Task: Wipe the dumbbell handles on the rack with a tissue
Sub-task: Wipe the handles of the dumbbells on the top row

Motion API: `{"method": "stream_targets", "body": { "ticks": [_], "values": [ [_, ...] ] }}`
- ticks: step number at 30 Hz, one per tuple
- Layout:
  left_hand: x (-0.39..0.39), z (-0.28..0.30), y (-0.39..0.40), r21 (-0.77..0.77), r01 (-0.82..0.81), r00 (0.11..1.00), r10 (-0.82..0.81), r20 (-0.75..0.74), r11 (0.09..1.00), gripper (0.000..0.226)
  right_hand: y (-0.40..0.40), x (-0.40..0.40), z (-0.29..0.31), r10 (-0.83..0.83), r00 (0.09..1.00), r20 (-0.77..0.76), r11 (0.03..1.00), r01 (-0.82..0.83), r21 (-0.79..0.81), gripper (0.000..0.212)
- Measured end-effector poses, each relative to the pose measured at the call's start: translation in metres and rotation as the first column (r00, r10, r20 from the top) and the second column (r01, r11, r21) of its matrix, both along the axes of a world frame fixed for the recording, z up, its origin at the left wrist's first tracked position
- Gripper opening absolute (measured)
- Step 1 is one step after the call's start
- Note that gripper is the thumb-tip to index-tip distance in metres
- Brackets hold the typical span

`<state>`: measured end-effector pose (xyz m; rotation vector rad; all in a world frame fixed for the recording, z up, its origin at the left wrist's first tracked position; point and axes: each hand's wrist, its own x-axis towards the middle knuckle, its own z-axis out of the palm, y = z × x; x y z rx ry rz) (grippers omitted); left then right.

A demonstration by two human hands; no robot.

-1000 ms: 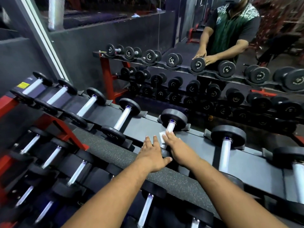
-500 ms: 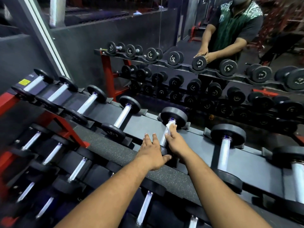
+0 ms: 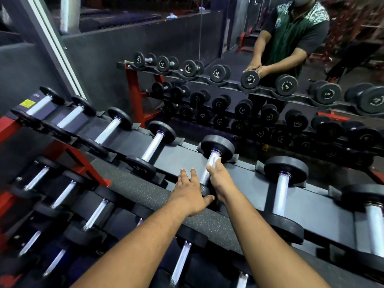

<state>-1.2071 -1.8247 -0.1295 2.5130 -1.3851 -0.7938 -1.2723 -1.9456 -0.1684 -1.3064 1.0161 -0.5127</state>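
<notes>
Both hands are on one dumbbell (image 3: 209, 163) on the top tier of the rack (image 3: 182, 156). The right hand (image 3: 220, 180) is wrapped round its chrome handle (image 3: 204, 173), with a white tissue (image 3: 215, 161) pinched against the bar just past the fingertips, close to the far black head. The left hand (image 3: 188, 192), fingers straight and together, rests flat on the near head, thumb beside the right wrist; the two hands almost touch.

On this top tier seven dumbbells can be counted: four to the left of the left hand, the held one, and two to the right of the right hand, the last one cut by the edge. Below the forearms lie lower tiers with more chrome handles, partly hidden, so no sure count. Beyond the hands a mirror (image 3: 270, 80) shows the rack and a person in a green-patterned shirt.
</notes>
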Motion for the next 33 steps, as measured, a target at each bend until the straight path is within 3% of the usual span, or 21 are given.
{"method": "stream_targets", "body": {
  "ticks": [2,4,7,11,13,16,22,25,33],
  "values": [
    [0.001,-0.003,0.001,-0.011,-0.001,1.000,0.001,-0.002,1.000,0.112,0.010,-0.010,-0.007,0.027,1.000,0.012,0.998,-0.028,0.057,0.053],
    [0.001,-0.005,0.001,-0.030,-0.008,1.000,0.008,-0.004,1.000,0.112,0.012,-0.016,-0.005,0.010,0.994,0.112,0.988,-0.027,0.153,0.025],
    [-0.001,-0.005,0.001,-0.031,-0.014,1.000,0.014,-0.011,0.999,0.112,-0.006,-0.007,0.011,-0.139,0.972,0.190,0.958,0.084,0.274,0.011],
    [0.001,-0.002,0.000,-0.021,-0.012,1.000,0.012,-0.005,1.000,0.112,-0.016,0.011,0.021,-0.213,0.956,0.202,0.922,0.128,0.364,0.022],
    [0.001,-0.004,0.000,-0.020,-0.007,1.000,0.007,-0.006,1.000,0.112,-0.012,0.003,0.012,-0.169,0.968,0.184,0.932,0.096,0.350,0.019],
    [0.002,-0.008,-0.001,-0.026,-0.004,1.000,0.004,-0.002,1.000,0.112,-0.013,-0.006,0.004,-0.150,0.972,0.179,0.926,0.075,0.371,0.030],
    [0.002,-0.004,0.000,-0.023,-0.015,1.000,0.015,-0.002,1.000,0.112,-0.017,0.010,0.018,-0.187,0.953,0.237,0.907,0.074,0.415,0.019],
    [0.002,-0.006,0.000,-0.018,-0.012,1.000,0.012,-0.007,1.000,0.112,-0.011,-0.003,0.010,-0.179,0.960,0.215,0.930,0.094,0.354,0.013],
    [-0.001,-0.002,0.001,-0.022,-0.015,1.000,0.015,-0.012,1.000,0.111,-0.007,-0.002,0.020,-0.163,0.970,0.183,0.932,0.090,0.352,0.015]
  ]
}}
